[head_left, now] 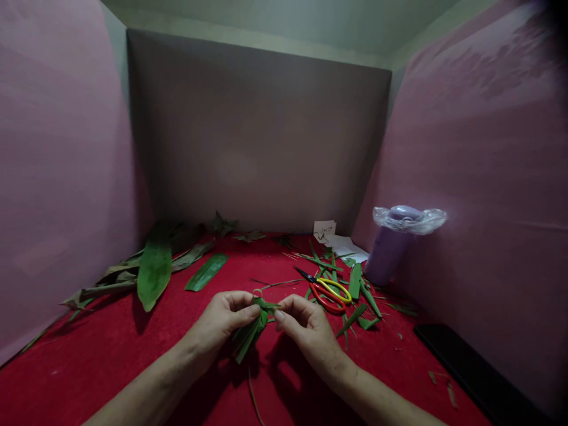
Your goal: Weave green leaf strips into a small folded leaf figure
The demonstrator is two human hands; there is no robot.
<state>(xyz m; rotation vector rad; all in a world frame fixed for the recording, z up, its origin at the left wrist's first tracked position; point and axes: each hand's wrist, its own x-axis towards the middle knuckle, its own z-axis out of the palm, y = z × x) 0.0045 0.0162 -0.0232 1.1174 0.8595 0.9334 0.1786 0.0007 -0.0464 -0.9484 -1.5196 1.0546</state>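
Note:
Between my two hands is a small folded green leaf bundle (249,338), its strips fanning down and a thin loop at its top. My left hand (228,318) pinches the upper part of the bundle between thumb and fingertips. A pointed leaf end sticking out to the side is pinched by my right hand (306,325), thumb against forefinger. Below the bundle a thin brown strand (254,393) trails over the red cloth (186,349). Scissors (326,290) with one red and one yellow handle lie beyond my right hand, blades pointing up and left.
Leaf scraps (355,281) lie around the scissors. Large leaves (154,269) pile at the left, near a cut leaf piece (207,272). White paper (346,247) and a purple container (388,254) with plastic over its top stand back right. A black flat object (470,367) lies at the right edge.

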